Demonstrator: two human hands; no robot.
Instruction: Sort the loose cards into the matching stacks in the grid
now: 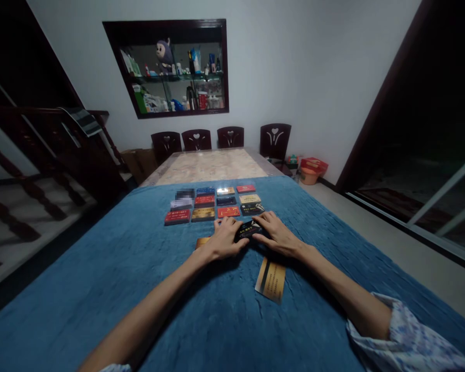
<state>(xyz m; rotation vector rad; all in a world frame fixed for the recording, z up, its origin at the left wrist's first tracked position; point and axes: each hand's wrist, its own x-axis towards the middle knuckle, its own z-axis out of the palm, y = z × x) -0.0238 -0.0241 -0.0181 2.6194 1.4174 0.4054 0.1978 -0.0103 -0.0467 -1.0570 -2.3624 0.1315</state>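
Between my two hands is a small stack of black VIP cards (pixel 249 230) with gold lettering. My left hand (pixel 228 238) grips its left end, and my right hand (pixel 278 236) grips its right end, thumbs along the near edge. A gold card (pixel 271 279) with a dark stripe lies tilted on the cloth, nearer to me, below my right hand. Another gold card (pixel 202 242) shows partly from behind my left hand. Just beyond my hands sit rows of card stacks, among them a black stack (pixel 251 208), an orange-red one (pixel 228 211) and a gold one (pixel 203 214).
A blue cloth (pixel 139 289) covers the near part of the table; bare marble-patterned tabletop (pixel 217 164) shows beyond. More stacks include a dark red one (pixel 177 216) and a red one (pixel 246 189). Several dark chairs (pixel 275 142) stand at the far end.
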